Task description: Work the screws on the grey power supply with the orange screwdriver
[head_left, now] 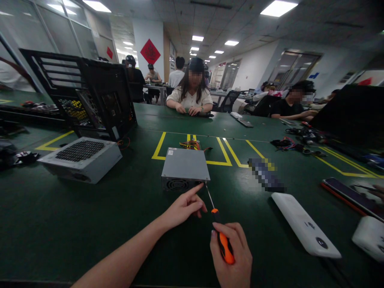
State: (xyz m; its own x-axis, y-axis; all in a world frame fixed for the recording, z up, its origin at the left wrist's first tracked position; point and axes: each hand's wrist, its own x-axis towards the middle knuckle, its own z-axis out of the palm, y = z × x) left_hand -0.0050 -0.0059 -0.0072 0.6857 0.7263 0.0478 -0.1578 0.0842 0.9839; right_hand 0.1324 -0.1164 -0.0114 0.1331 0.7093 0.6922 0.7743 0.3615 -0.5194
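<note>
Bench (120, 224): dark green top, yellow tape (160, 146) outlines around and right of the grey PSU (186, 164). Left of PSU: a second PSU (109, 166), mesh side up, with a black PC case (102, 96) standing behind it. Right of PSU: a pixelated item (265, 174), then a white device (306, 224) nearer the camera. Cable tangle (300, 136) farther back, right of PSU. Room is an office: ceiling light panels, red diamond sign (150, 51) on a pillar. One co-worker (192, 92) sits beyond PSU, hands on bench; others farther off.

Left hand (186, 206): nothing visibly held. Index out straight to PSU's near right corner; can't tell if it's contact or just short. Other fingers loosely curled.

Right hand (232, 256): wrapped round the orange/black handle of a screwdriver (223, 240). Tip at the same PSU corner; can't tell if seated in a screw.

PSU: flat on bench, directly ahead of the hands. Plain grey top, small white label at far left corner, round fan grille on near face, yellow/red/black wires bunched behind.
</note>
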